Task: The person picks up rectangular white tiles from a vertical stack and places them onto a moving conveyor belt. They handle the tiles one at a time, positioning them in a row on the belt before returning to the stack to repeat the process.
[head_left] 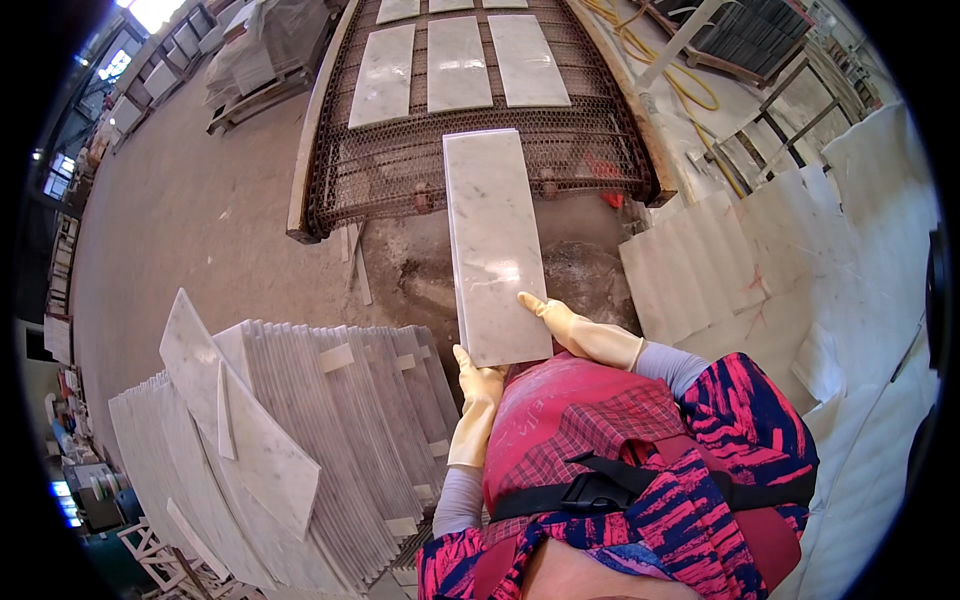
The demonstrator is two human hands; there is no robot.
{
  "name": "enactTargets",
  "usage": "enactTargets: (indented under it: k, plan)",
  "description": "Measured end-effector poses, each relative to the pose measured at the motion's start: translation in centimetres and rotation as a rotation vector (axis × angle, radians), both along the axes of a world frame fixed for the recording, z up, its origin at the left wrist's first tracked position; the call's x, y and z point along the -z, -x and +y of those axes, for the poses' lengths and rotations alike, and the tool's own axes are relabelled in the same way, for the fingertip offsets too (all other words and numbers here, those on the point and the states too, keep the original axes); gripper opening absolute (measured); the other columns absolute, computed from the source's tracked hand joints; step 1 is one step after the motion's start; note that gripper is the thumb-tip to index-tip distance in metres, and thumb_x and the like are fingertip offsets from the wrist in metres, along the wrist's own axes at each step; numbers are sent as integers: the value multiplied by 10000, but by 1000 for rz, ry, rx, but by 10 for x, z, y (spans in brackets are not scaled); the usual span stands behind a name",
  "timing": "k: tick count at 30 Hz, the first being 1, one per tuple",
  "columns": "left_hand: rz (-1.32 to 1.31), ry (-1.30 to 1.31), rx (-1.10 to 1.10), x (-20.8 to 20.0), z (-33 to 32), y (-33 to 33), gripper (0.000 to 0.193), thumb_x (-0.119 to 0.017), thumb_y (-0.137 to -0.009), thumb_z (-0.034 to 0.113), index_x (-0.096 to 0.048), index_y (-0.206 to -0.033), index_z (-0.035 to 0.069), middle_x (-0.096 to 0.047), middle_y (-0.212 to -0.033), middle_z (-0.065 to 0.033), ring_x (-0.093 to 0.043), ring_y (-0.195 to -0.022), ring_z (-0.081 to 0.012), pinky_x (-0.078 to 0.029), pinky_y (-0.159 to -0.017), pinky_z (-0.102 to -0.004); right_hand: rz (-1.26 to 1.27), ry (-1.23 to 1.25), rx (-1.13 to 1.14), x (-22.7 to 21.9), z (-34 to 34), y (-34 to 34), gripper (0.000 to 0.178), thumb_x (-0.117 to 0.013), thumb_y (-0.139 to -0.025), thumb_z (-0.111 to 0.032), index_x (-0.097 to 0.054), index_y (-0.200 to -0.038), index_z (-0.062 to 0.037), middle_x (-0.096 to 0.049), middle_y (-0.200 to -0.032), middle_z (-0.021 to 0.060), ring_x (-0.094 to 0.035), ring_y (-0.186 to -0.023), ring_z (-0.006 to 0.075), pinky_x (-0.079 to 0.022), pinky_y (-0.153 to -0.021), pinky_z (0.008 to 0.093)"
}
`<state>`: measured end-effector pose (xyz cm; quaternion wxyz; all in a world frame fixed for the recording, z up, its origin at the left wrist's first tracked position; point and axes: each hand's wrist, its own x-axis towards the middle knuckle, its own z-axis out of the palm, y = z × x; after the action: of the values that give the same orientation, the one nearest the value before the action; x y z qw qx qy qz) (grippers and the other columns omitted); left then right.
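Both hands, in cream rubber gloves, hold a long white marble slab point(497, 250) with grey veins in front of my body. At its near left corner my left hand point(478, 385) is closed, the thumb up along the edge. Gripping the right edge, my right hand point(575, 325) lays its thumb on the glossy face; its other fingers are hidden underneath. A pale second edge shows along the slab's left side, so I cannot tell whether it is one piece or two. The slab's far end overlaps the near end of a wire-mesh conveyor belt point(380, 185).
Several marble slabs point(458, 65) lie in rows on the conveyor. To my left stand tightly packed upright slabs point(330, 430), with a loose slab point(240, 410) leaning across them. White foam sheeting point(700, 265) covers the right side. A yellow hose point(690, 90) runs along the floor beyond.
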<state>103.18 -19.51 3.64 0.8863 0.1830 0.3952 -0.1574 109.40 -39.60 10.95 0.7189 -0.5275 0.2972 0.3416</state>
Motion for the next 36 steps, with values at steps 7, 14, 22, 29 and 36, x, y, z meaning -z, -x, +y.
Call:
enactTargets:
  k: [7, 14, 22, 29, 36]
  plan:
    - [12, 30, -17, 5, 2, 3, 711, -338, -1039, 664, -496, -1439, 97, -530, -1475, -110, -531, -1293, -343, -479, -1062, -574, 7, 6, -3, -18, 4, 4, 618, -589, -1010, -514, -585, -1412, -45, -648, -1374, 125, -608, -1245, 272, -439, -1089, 413]
    - [74, -20, -27, -9, -3, 2, 707, -340, -1045, 649, -520, -1419, 76, -568, -1435, -108, -571, -1265, -322, -519, -1029, -538, 24, 0, -14, -16, 3, 4, 620, -588, -1008, -522, -592, -1405, -46, -646, -1377, 121, -607, -1244, 266, -435, -1092, 409]
    - [83, 43, -63, -7, -1, -3, 655, -374, -1053, 617, -531, -1407, 89, -581, -1425, -85, -557, -1281, -315, -498, -1035, -548, 15, 35, -29, -4, 2, -1, 683, -611, -989, -543, -566, -1423, -18, -627, -1401, 134, -580, -1286, 273, -422, -1109, 408]
    - [67, 97, -54, 6, 4, -5, 651, -385, -1058, 600, -499, -1450, 93, -555, -1462, -83, -527, -1320, -313, -479, -1056, -530, 11, 130, -55, -6, 4, -4, 769, -641, -959, -572, -538, -1419, 36, -630, -1383, 173, -617, -1246, 299, -476, -1072, 442]
    - [-30, 107, -42, 41, 10, 1, 627, -410, -1053, 586, -497, -1456, 114, -540, -1473, -79, -504, -1341, -313, -445, -1073, -562, -58, 24, -47, 15, 4, -3, 870, -665, -916, -625, -494, -1467, 27, -576, -1453, 172, -532, -1353, 310, -387, -1150, 445]
